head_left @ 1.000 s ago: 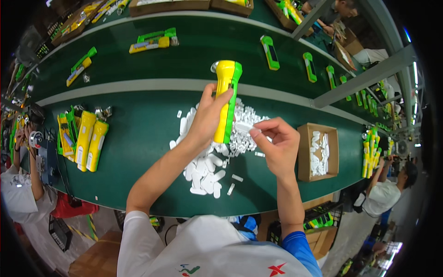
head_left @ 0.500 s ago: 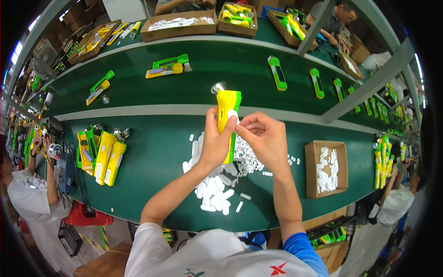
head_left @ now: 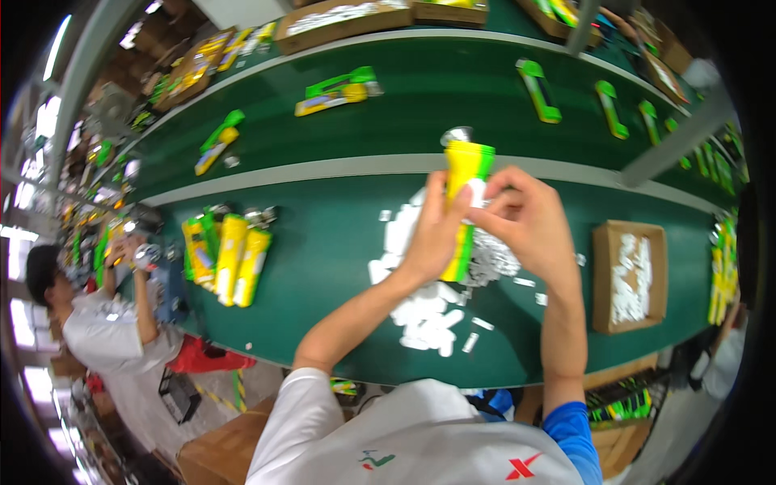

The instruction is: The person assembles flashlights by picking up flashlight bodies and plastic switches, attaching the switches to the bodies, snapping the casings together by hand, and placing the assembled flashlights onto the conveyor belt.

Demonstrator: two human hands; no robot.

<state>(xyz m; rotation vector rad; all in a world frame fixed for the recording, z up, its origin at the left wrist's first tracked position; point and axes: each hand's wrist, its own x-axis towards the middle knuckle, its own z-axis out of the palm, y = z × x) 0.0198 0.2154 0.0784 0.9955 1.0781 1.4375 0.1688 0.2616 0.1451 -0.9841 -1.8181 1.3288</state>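
Observation:
My left hand (head_left: 440, 234) is wrapped around a yellow and green flashlight (head_left: 467, 166), held upright above the table with its head end away from me. A clear, shiny reflector cup (head_left: 457, 136) sits at that end, tilted. On the flashlight's right side is a white plastic piece (head_left: 477, 191), with my left thumb against it. My right hand (head_left: 525, 218) is closed in a pinch at this piece; motion blur softens the fingertips. Below my hands lie a pile of white oval covers (head_left: 428, 319) and a heap of small white parts (head_left: 491, 260).
Several yellow flashlights (head_left: 232, 255) lie at left, more (head_left: 722, 271) at far right. A cardboard box (head_left: 598, 279) holds white parts. Beyond a grey rail (head_left: 339, 168), flashlight halves (head_left: 338, 90) lie on a green belt. A person (head_left: 113, 323) works at left.
The whole view has swung left, so the table and its contents appear farther right. Both hands stay at the flashlight, the right one still pinching at the white piece.

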